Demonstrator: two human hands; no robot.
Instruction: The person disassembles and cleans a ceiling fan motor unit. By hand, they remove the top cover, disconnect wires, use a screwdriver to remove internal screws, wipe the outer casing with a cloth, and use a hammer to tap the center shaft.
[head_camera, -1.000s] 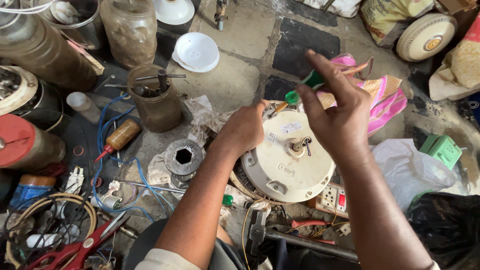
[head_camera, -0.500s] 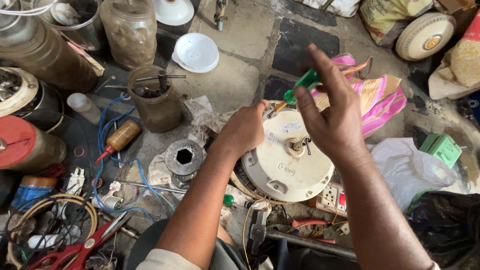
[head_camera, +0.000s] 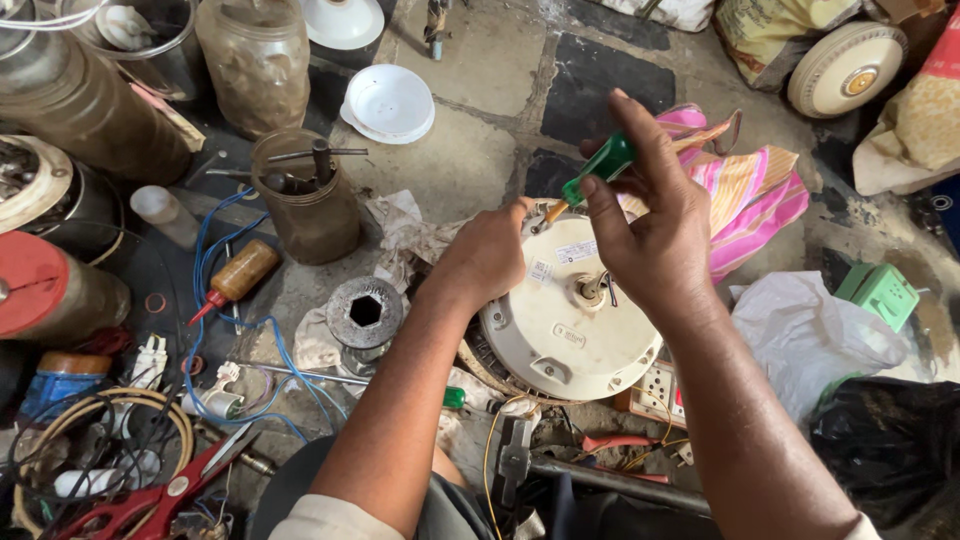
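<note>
Basically the cream round motor housing (head_camera: 565, 315) sat on the stone floor (head_camera: 470, 170), tilted a little toward the person, with a short shaft stub (head_camera: 590, 288) poking out of its centre. Judging by the cast look and the windings showing under its near rim, it was probably heavy and rigid — not something to lift one-handed. The painted face looked smooth, likely slippery; the rim was the sensible place to grip, not the shaft or the loose wires.

Left hand (head_camera: 490, 258) was curled closed over the housing's far-left rim, steadying it. Right hand (head_camera: 655, 225) hovered above the housing's centre, thumb and fingers pinched around a green-handled screwdriver (head_camera: 598, 165) whose orange shank angled down toward the far rim beside the left hand. The tip itself was hidden, so I couldn't tell whether it was seated in a screw.

Surroundings, all relative to the housing:
- left, just beside it — a grey metal part with a hex bore (head_camera: 365, 312) on rags
- further left — a brown jar of tools (head_camera: 308, 200), a small orange oil bottle (head_camera: 240, 272), blue wires (head_camera: 215, 330)
- near left corner — red-handled scissors (head_camera: 150, 495)
- beyond it — a white plastic lid (head_camera: 388, 102)
- right, partly behind the right hand — a pink striped cloth (head_camera: 745, 190); further right a white plastic bag (head_camera: 810, 340) and a green box (head_camera: 885, 290)
- near side, touching the edge — a socket strip (head_camera: 660, 390)

Floor was gritty, uneven stone slabs, crowded on every side — little room to turn the housing.
</note>
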